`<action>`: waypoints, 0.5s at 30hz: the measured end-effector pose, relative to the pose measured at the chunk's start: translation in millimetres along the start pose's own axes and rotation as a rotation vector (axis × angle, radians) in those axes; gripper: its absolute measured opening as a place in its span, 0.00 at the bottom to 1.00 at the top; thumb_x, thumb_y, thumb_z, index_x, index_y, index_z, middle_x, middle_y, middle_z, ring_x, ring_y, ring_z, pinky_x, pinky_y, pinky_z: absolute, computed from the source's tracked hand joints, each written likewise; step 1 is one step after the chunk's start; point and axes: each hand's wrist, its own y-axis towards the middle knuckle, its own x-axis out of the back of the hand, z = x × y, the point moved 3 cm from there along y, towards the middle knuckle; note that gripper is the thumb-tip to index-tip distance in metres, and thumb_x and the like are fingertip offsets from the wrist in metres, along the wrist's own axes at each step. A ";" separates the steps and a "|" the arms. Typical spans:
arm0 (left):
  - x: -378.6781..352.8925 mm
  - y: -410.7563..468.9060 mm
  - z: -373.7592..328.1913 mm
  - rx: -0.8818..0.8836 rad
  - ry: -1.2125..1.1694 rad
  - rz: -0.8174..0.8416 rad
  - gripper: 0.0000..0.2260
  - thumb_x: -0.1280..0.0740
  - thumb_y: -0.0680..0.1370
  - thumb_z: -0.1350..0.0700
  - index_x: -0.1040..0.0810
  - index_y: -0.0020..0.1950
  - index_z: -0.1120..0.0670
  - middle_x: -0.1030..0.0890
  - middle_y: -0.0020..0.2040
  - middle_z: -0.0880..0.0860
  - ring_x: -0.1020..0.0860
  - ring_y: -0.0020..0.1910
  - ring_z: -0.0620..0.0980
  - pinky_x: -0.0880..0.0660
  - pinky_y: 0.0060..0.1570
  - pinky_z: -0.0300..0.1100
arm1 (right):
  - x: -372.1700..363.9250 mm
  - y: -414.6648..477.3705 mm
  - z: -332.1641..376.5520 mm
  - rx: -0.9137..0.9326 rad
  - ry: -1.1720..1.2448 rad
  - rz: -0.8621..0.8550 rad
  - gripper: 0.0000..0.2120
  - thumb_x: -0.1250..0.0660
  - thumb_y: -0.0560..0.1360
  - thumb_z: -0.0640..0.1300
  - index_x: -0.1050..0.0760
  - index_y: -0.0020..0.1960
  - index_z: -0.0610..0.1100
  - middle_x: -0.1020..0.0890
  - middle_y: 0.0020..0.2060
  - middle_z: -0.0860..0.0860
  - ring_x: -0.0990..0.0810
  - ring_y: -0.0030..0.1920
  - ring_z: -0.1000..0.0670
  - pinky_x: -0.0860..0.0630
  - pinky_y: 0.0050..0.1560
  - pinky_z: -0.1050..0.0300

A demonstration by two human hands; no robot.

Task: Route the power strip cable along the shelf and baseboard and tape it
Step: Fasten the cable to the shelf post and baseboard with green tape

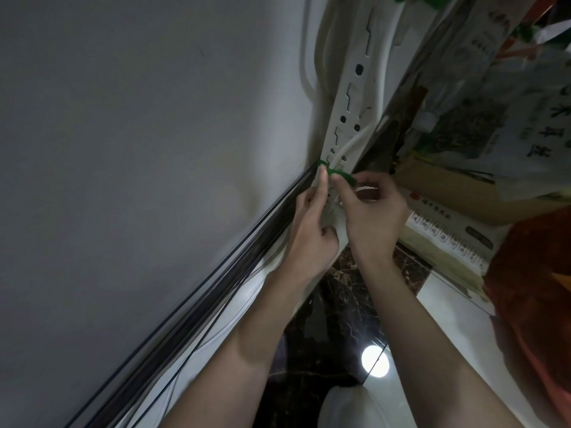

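Green tape [336,173] is crossing the cable [355,142]. Left hand [309,230] is pressing it with a straight finger. Right hand [374,211] is apparently pinching its end.

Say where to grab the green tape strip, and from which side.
Pinch the green tape strip by its free right end, coming from the right, as the right hand does: that end stands off the surface, while the left hand pins the left end with its index fingertip.

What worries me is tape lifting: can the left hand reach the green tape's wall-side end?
Likely yes: the left hand has a finger on the green tape there; nothing blocks it.
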 end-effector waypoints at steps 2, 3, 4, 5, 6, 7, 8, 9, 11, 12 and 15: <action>-0.5 -0.7 -1.6 0.003 -0.011 0.009 0.46 0.39 0.73 0.75 0.52 0.83 0.43 0.37 0.75 0.55 0.37 0.56 0.16 0.37 0.51 0.14 | -1.5 -0.2 1.2 0.028 -0.041 -0.024 0.13 0.23 0.70 0.57 0.19 0.46 0.50 0.17 0.39 0.55 0.18 0.39 0.53 0.19 0.44 0.46; -0.4 -1.1 -2.5 0.005 -0.011 0.011 0.46 0.39 0.73 0.75 0.52 0.83 0.43 0.37 0.75 0.55 0.37 0.56 0.15 0.37 0.50 0.14 | -2.0 0.0 2.4 0.041 -0.060 -0.035 0.12 0.24 0.70 0.57 0.20 0.45 0.50 0.17 0.39 0.55 0.18 0.39 0.53 0.19 0.44 0.46; -0.3 -1.4 -2.9 0.004 -0.006 0.011 0.46 0.39 0.73 0.75 0.53 0.83 0.43 0.37 0.75 0.55 0.38 0.56 0.15 0.37 0.50 0.14 | -2.3 0.0 3.6 0.057 -0.081 -0.047 0.11 0.24 0.71 0.56 0.21 0.45 0.51 0.17 0.39 0.55 0.18 0.39 0.54 0.20 0.44 0.48; -0.2 -1.7 -3.0 0.003 -0.003 0.010 0.46 0.38 0.73 0.75 0.53 0.83 0.43 0.37 0.75 0.54 0.39 0.57 0.15 0.38 0.50 0.14 | -2.4 -0.2 4.5 0.078 -0.105 -0.060 0.11 0.25 0.72 0.56 0.21 0.44 0.51 0.17 0.38 0.55 0.19 0.38 0.54 0.20 0.44 0.50; -0.1 -1.6 -2.2 0.004 -0.002 0.007 0.46 0.38 0.73 0.74 0.52 0.83 0.42 0.37 0.75 0.54 0.38 0.58 0.17 0.38 0.51 0.14 | -2.4 -0.6 5.3 0.104 -0.129 -0.072 0.11 0.25 0.72 0.56 0.21 0.44 0.50 0.17 0.38 0.55 0.19 0.38 0.55 0.20 0.43 0.52; -0.1 -1.7 -1.2 0.005 -0.002 0.006 0.46 0.38 0.74 0.74 0.52 0.83 0.42 0.37 0.74 0.53 0.37 0.58 0.19 0.38 0.52 0.15 | -2.5 -1.2 5.8 0.126 -0.153 -0.081 0.11 0.26 0.73 0.57 0.21 0.45 0.49 0.17 0.38 0.55 0.19 0.37 0.55 0.21 0.43 0.54; -0.1 -1.8 -0.4 0.004 0.001 0.003 0.46 0.38 0.74 0.74 0.52 0.82 0.41 0.37 0.74 0.53 0.36 0.59 0.21 0.37 0.53 0.15 | -2.6 -1.6 5.8 0.141 -0.176 -0.086 0.12 0.26 0.73 0.57 0.21 0.45 0.49 0.17 0.38 0.55 0.19 0.37 0.55 0.22 0.42 0.55; 0.0 -1.9 -0.1 0.002 0.008 0.000 0.46 0.38 0.74 0.74 0.52 0.83 0.41 0.37 0.74 0.53 0.36 0.59 0.22 0.37 0.53 0.15 | -2.9 -1.6 5.4 0.152 -0.196 -0.086 0.12 0.27 0.74 0.57 0.21 0.45 0.49 0.17 0.38 0.54 0.19 0.37 0.54 0.22 0.42 0.55; -0.1 -2.2 -0.8 -0.007 0.019 0.005 0.46 0.38 0.74 0.75 0.52 0.83 0.43 0.37 0.75 0.53 0.37 0.58 0.19 0.37 0.52 0.15 | -3.4 -0.9 3.9 0.164 -0.223 -0.080 0.12 0.28 0.74 0.58 0.21 0.46 0.49 0.17 0.39 0.54 0.19 0.38 0.54 0.21 0.42 0.53; -0.1 -2.0 -1.2 -0.014 0.019 0.005 0.45 0.38 0.74 0.75 0.52 0.83 0.44 0.37 0.75 0.54 0.38 0.58 0.17 0.37 0.51 0.15 | -3.9 -0.5 3.2 0.169 -0.228 -0.078 0.13 0.29 0.74 0.59 0.22 0.46 0.49 0.17 0.39 0.54 0.19 0.38 0.53 0.21 0.41 0.52; 1.9 -1.8 -2.5 -0.013 0.010 0.007 0.45 0.39 0.74 0.76 0.51 0.83 0.45 0.37 0.75 0.53 0.39 0.60 0.16 0.37 0.54 0.15 | -5.2 -0.5 2.9 0.173 -0.219 -0.077 0.13 0.28 0.74 0.58 0.22 0.46 0.49 0.17 0.39 0.53 0.19 0.38 0.52 0.21 0.41 0.52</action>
